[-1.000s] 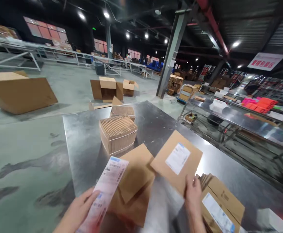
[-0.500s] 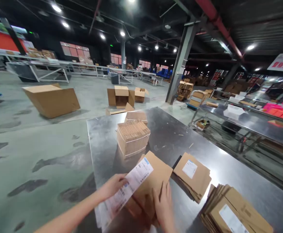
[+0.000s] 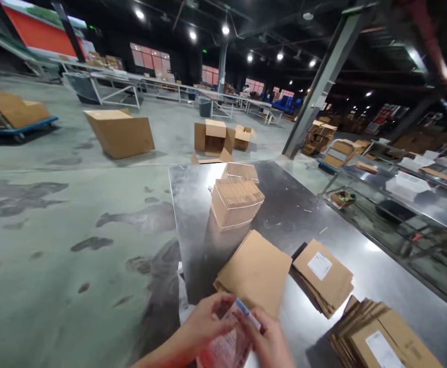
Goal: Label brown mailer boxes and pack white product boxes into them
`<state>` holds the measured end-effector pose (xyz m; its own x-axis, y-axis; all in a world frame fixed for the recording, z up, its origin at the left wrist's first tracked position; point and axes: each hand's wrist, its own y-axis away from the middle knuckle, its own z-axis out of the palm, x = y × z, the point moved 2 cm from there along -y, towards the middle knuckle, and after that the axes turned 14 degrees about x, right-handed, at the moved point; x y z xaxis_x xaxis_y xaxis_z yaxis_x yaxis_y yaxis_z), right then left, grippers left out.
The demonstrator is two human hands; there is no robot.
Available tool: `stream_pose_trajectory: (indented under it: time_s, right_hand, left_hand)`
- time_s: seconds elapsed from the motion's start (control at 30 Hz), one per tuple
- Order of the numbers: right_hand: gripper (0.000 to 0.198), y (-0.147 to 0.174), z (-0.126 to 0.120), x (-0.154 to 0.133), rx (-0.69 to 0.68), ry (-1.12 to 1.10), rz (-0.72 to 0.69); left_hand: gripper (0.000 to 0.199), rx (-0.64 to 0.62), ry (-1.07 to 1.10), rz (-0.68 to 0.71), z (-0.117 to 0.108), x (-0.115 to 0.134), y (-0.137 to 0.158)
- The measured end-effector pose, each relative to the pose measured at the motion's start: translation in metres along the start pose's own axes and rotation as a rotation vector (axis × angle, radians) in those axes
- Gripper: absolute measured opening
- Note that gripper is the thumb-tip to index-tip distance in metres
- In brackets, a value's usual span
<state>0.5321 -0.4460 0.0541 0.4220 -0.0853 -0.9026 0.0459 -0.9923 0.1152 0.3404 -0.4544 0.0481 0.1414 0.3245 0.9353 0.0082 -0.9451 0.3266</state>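
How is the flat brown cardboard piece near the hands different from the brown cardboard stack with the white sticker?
The flat brown cardboard piece has a bare top and looks wider; the brown cardboard stack with the white sticker carries a label and shows many fanned layers. Both lie flat on the shiny metal table.
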Motion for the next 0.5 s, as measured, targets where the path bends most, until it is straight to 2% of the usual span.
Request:
stream_pose_trajectory:
  time_s: [0.03,0.07,0.2,0.37,0.5]
  right_hand:
    - [0.043,0.003,0.000,0.003,0.014,0.024,-0.013]
    - [0.042,0.003,-0.002,0.005,0.044,0.051,-0.039]
    - [0.039,-0.025,-0.022,0.004,0.178,0.142,-0.162]
    - [0.032,-0.104,-0.058,0.011,0.369,0.255,-0.237]
    - [0.041,-0.142,-0.063,0.020,0.323,0.360,-0.280]
  left_hand:
    - [0.034,0.023,0.037,-0.022,0.009,0.002,-0.005]
    - [0.033,0.062,0.058,-0.042,0.017,0.002,-0.011]
    - [0.044,0.202,0.061,-0.044,0.038,-0.018,-0.034]
    - [0.036,0.169,0.019,-0.086,0.031,-0.057,-0.044]
    - [0.032,0.183,0.001,-0.145,0.025,-0.077,-0.044]
